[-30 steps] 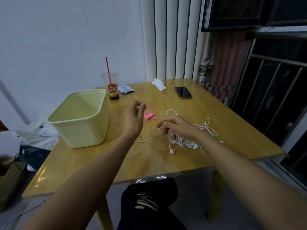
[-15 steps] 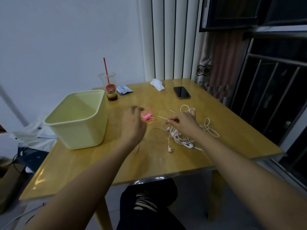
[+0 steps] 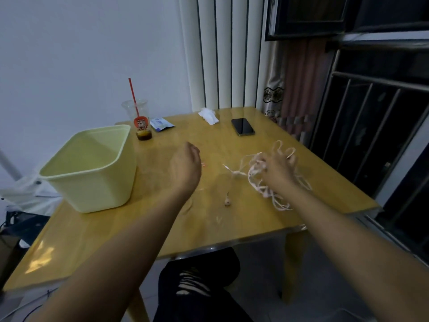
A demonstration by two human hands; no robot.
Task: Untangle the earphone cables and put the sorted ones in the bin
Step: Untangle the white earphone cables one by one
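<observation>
Cable tangle [image 3: 254, 173] sits clenched in right hand [image 3: 278, 170]; left hand [image 3: 185, 167] curled, perhaps empty, cannot tell

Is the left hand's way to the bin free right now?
Likely yes: only bare table lies between the left hand and the bin; the cup stands farther back.

Glossy lacquered wood surface [image 3: 92, 231] with light glare; smooth pale plastic bin [image 3: 97, 189], semi-matt; clear plastic cup [image 3: 135, 108]; phone [image 3: 242, 126] with glossy dark glass; thin white rubbery earphone cables [image 3: 254, 168]; crumpled soft paper tissue [image 3: 209, 115].
</observation>
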